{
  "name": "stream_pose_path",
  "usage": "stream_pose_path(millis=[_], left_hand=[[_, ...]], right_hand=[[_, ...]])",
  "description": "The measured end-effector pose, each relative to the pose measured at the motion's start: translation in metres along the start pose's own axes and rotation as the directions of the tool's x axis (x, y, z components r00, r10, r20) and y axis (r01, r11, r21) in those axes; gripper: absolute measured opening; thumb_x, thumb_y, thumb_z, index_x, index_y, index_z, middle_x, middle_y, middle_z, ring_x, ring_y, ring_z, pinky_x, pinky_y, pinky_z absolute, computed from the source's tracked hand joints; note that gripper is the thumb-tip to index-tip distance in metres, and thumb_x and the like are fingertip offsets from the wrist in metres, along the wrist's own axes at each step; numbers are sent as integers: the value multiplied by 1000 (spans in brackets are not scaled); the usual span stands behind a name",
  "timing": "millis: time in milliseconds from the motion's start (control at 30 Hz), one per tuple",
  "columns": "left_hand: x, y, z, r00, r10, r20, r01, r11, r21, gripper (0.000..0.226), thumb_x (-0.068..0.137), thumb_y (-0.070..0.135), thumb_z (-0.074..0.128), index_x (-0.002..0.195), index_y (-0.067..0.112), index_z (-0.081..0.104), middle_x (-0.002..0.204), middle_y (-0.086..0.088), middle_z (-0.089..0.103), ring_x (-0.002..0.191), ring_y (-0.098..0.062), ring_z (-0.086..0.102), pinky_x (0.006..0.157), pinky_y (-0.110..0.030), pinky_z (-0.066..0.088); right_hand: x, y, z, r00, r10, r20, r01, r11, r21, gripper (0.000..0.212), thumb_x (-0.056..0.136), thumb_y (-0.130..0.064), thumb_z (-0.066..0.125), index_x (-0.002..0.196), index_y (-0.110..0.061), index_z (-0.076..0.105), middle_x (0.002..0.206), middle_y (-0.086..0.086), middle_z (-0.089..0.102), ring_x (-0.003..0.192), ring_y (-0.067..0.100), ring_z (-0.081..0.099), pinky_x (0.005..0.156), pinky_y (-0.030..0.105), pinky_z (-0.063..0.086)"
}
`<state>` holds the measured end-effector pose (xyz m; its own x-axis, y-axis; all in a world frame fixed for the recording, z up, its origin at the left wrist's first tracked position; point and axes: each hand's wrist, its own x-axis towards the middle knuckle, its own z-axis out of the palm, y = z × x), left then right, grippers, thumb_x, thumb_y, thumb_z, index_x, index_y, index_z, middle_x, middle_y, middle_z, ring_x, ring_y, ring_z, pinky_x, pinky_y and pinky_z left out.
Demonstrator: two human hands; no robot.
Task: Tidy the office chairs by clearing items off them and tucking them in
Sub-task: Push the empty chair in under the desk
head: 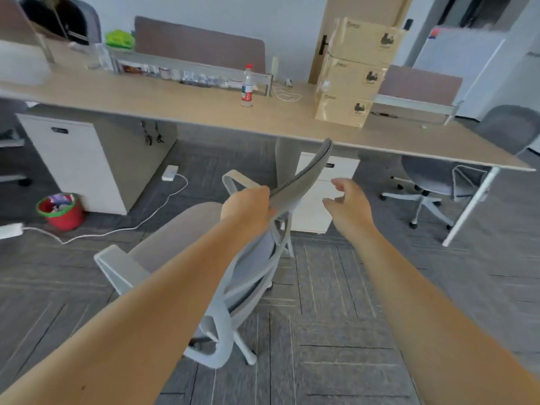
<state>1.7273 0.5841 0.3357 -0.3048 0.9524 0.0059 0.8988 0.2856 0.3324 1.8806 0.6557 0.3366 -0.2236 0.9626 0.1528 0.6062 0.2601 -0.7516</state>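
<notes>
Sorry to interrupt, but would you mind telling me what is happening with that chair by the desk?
A person is tidying the office chairs. Their left hand grips the top edge of the grey chair's backrest, while the right hand hovers open beside it, not touching. The grey chair stands out on the carpet, turned sideways and not yet tucked under the long desk. Its seat looks clear. Another chair further right already sits under the desk.

Long wood-top desk (175, 103) running across rm w/ mauve divider panels (198, 43) standing along far edge. White drawer units (73, 162) sitting underneath. Grey patterned carpet (336, 302) covering floor. Pale wall (292, 24) and wooden door (330, 13) showing behind; daylight looking even.
</notes>
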Motion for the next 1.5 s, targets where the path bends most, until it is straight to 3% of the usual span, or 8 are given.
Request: stream_pose_path(millis=[200, 400, 533, 633, 1133, 1267, 1367, 1500], left_hand=[[-16, -34, -9, 999, 33, -12, -33, 999, -13, 25, 92, 29, 44, 101, 5, 47, 106, -17, 61, 95, -35, 57, 67, -34, 37], [-41, -83, -32, 997, -60, -46, 58, 997, -53, 26, 88, 31, 50, 105, 11, 53, 105, -12, 63, 94, -29, 54, 71, -32, 38], [-46, -98, -30, 975, -94, -202, 92, 996, -17, 36, 80, 47, 57, 88, 13, 52, 96, -8, 62, 90, -27, 53, 73, -30, 30], [-49, -110, -34, 958, -139, -250, 134, 990, -38, 40, 76, 50, 60, 81, 11, 50, 88, -7, 58, 94, -30, 54, 73, -30, 28], [-72, -162, -52, 939, -166, -302, 165, 986, -28, 49, 72, 56, 61, 73, 8, 51, 64, -1, 46, 75, -26, 48, 63, -30, 29], [-88, -193, -61, 926, -24, -377, 72, 991, 114, 70, 60, 73, 41, 73, 7, 57, 75, -8, 61, 89, -30, 53, 80, -36, 30], [-101, -213, -67, 908, 38, -417, 19, 991, 131, 77, 55, 69, 33, 84, 5, 65, 90, -13, 67, 99, -36, 52, 90, -42, 29], [-118, -221, -61, 884, 13, -467, 37, 994, 98, 69, 64, 59, 37, 101, 9, 65, 103, -13, 69, 106, -38, 53, 96, -48, 31]], right_hand=[[21, -12, 27, 971, -169, 171, 206, 951, -229, 73, 86, -19, 59, 146, -20, 17, 156, 8, 14, 142, 30, 15, 112, 41, 22], [19, -23, 41, 943, -220, 248, 292, 904, -311, 76, 75, -44, 67, 139, -25, 32, 158, 4, 9, 146, 29, -2, 116, 47, 7], [12, -35, 54, 932, -257, 256, 326, 901, -284, 66, 62, -47, 75, 112, -11, 50, 120, 7, 43, 134, 31, 19, 113, 48, 14], [2, -45, 67, 935, -276, 222, 327, 913, -243, 63, 58, -44, 79, 99, -5, 51, 99, 2, 34, 122, 27, 27, 112, 55, 9], [-27, -75, 102, 918, -357, 170, 387, 899, -202, 61, 59, -44, 78, 97, -5, 51, 98, -1, 33, 120, 27, 28, 112, 57, 1], [-43, -90, 121, 900, -391, 193, 433, 852, -295, 59, 62, -53, 71, 98, -11, 51, 103, 3, 45, 118, 25, 33, 111, 61, -2], [-44, -97, 123, 839, -497, 221, 543, 784, -301, 57, 67, -55, 67, 99, -9, 55, 102, 7, 57, 109, 27, 46, 108, 45, 18], [-35, -91, 114, 851, -488, 195, 525, 806, -274, 57, 66, -57, 67, 95, -8, 60, 91, 7, 59, 99, 29, 51, 82, 33, 31]])
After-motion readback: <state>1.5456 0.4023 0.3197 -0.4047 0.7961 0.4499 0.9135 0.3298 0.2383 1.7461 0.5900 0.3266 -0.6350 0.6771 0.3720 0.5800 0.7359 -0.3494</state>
